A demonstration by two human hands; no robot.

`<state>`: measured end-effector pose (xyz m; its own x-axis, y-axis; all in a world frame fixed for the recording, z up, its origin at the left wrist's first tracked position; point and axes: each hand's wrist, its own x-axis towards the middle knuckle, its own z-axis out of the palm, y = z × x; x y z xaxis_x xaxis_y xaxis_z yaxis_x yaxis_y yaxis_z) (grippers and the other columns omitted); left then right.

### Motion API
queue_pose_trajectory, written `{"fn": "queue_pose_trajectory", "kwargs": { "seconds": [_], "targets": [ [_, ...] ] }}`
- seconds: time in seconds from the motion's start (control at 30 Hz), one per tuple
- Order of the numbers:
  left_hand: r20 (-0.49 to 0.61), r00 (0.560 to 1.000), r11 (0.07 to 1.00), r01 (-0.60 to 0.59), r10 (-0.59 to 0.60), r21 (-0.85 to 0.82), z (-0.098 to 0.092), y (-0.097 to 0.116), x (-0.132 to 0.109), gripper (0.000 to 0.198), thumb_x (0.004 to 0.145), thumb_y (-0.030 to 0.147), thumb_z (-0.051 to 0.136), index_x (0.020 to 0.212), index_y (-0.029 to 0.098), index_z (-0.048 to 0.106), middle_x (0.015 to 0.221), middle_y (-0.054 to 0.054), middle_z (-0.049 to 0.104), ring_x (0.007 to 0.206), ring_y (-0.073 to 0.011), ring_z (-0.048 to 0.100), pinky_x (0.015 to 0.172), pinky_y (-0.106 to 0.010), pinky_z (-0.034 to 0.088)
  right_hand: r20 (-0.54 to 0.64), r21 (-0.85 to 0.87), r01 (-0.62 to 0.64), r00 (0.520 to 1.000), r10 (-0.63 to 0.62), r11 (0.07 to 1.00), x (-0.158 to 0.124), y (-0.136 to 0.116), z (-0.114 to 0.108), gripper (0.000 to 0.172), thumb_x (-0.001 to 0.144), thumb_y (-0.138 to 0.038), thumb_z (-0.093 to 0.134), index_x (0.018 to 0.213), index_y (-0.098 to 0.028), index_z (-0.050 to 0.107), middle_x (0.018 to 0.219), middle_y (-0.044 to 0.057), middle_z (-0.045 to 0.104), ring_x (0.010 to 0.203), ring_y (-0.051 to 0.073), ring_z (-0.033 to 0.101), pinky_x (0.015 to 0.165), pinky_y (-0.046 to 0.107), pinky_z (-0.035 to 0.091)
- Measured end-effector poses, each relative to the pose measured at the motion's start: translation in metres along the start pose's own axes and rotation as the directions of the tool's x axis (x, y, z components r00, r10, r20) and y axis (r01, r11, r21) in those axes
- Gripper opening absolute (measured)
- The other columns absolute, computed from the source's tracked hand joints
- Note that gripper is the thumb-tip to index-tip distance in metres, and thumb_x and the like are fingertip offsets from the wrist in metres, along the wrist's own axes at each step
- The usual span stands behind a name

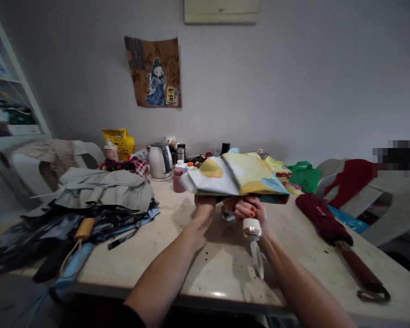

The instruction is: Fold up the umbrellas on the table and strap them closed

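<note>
Forearms (171, 269) extended at 6 o'clock; printed folding umbrella (259, 175) held aloft

Your right hand (251, 209) is closed on the printed folding umbrella beside its white-and-gold handle (252, 228), which points back toward you with its wrist strap (257, 259) dangling. Your left hand (205, 202) sits under the canopy's near edge; fabric hides the fingers, so its grip cannot be determined. The umbrella is at 12 o'clock, above the table (157, 241), its white, yellow and blue panels loosely folded. At 10 o'clock lies grey umbrella fabric (105, 187); at 2 o'clock, a furled maroon umbrella (323, 216). An electric kettle (160, 161) stands at 11 o'clock.
</note>
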<state>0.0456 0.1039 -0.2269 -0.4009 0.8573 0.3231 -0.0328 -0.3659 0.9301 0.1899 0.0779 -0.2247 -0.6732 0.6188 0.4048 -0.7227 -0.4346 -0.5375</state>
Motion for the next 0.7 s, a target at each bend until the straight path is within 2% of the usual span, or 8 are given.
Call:
{"fn": "queue_pose_trajectory", "kwargs": {
  "seconds": [0.1, 0.17, 0.27, 0.33, 0.43, 0.53, 0.6, 0.7],
  "targets": [
    [-0.051, 0.998, 0.996, -0.025, 0.029, 0.084, 0.005, 0.004, -0.010, 0.018, 0.071, 0.006, 0.069, 0.085, 0.015, 0.062, 0.078, -0.001, 0.063, 0.074, -0.0170, 0.059, 0.075, -0.032, 0.049, -0.053, 0.109, 0.166, 0.985, -0.161, 0.980, -0.004, -0.018, -0.006, 0.051, 0.082, -0.014, 0.061, 0.050, -0.021, 0.021, 0.044, -0.007, 0.033, 0.039, 0.005, 0.033, 0.041, 0.018, 0.038],
    [-0.057, 0.978, 0.967, -0.189, 0.201, 0.168, 0.006, 0.006, -0.018, 0.022, 0.067, 0.000, 0.062, 0.078, 0.019, 0.058, 0.076, -0.001, 0.060, 0.074, -0.0176, 0.057, 0.075, -0.031, 0.046, -0.074, 0.162, 0.231, 0.972, -0.221, 0.959, -0.006, -0.024, -0.009, 0.048, 0.081, -0.010, 0.059, 0.052, -0.021, 0.023, 0.047, -0.007, 0.041, 0.041, 0.005, 0.039, 0.041, 0.018, 0.038],
    [0.089, 0.902, 0.870, -0.432, 0.423, 0.237, 0.005, 0.004, -0.026, 0.020, 0.066, 0.002, 0.055, 0.068, 0.022, 0.053, 0.076, -0.002, 0.055, 0.077, -0.0191, 0.055, 0.076, -0.031, 0.043, -0.060, 0.193, 0.271, 0.963, -0.264, 0.943, -0.009, -0.026, -0.010, 0.046, 0.083, -0.009, 0.057, 0.053, -0.022, 0.024, 0.049, -0.005, 0.047, 0.043, 0.005, 0.044, 0.042, 0.020, 0.039],
    [0.214, 0.919, 0.922, -0.364, 0.332, 0.133, 0.005, 0.000, -0.026, 0.019, 0.064, 0.004, 0.060, 0.068, 0.022, 0.056, 0.071, -0.001, 0.054, 0.075, -0.0198, 0.054, 0.078, -0.032, 0.043, -0.033, 0.195, 0.288, 0.957, -0.287, 0.938, -0.010, -0.025, -0.010, 0.046, 0.085, -0.010, 0.055, 0.054, -0.022, 0.023, 0.050, -0.005, 0.048, 0.043, 0.005, 0.044, 0.043, 0.020, 0.038],
    [0.317, 0.941, 0.993, -0.110, 0.121, -0.052, 0.007, -0.007, -0.018, 0.012, 0.067, 0.017, 0.069, 0.076, 0.020, 0.061, 0.070, -0.002, 0.058, 0.072, -0.0191, 0.055, 0.077, -0.033, 0.045, 0.035, 0.210, 0.297, 0.950, -0.311, 0.931, -0.013, -0.024, -0.011, 0.044, 0.088, -0.013, 0.052, 0.055, -0.021, 0.025, 0.051, -0.005, 0.049, 0.043, 0.004, 0.043, 0.044, 0.019, 0.036],
    [0.191, 0.979, 0.992, -0.053, 0.075, -0.117, 0.007, -0.010, -0.008, 0.030, 0.068, 0.030, 0.074, 0.093, 0.018, 0.061, 0.094, -0.007, 0.064, 0.088, -0.0194, 0.059, 0.081, -0.032, 0.047, 0.074, 0.234, 0.261, 0.956, -0.284, 0.937, -0.014, -0.021, -0.014, 0.043, 0.090, -0.015, 0.050, 0.055, -0.020, 0.027, 0.052, -0.005, 0.050, 0.044, 0.004, 0.043, 0.045, 0.019, 0.036],
    [0.090, 0.995, 0.983, -0.016, 0.033, -0.183, 0.005, -0.009, -0.002, 0.054, 0.057, 0.029, 0.082, 0.104, 0.020, 0.058, 0.108, -0.008, 0.062, 0.095, -0.0196, 0.060, 0.081, -0.032, 0.049, 0.075, 0.235, 0.220, 0.967, -0.243, 0.947, -0.013, -0.018, -0.015, 0.043, 0.090, -0.016, 0.051, 0.055, -0.020, 0.027, 0.052, -0.005, 0.048, 0.043, 0.004, 0.042, 0.046, 0.020, 0.037],
    [0.110, 0.993, 0.957, -0.002, 0.036, -0.290, -0.001, -0.004, 0.007, 0.065, 0.048, 0.028, 0.087, 0.106, 0.020, 0.058, 0.103, -0.007, 0.065, 0.087, -0.0190, 0.063, 0.076, -0.032, 0.053, 0.053, 0.223, 0.175, 0.980, -0.191, 0.959, -0.012, -0.015, -0.016, 0.043, 0.089, -0.015, 0.052, 0.055, -0.021, 0.026, 0.052, -0.005, 0.047, 0.042, 0.005, 0.039, 0.046, 0.020, 0.038]
  ]
}}
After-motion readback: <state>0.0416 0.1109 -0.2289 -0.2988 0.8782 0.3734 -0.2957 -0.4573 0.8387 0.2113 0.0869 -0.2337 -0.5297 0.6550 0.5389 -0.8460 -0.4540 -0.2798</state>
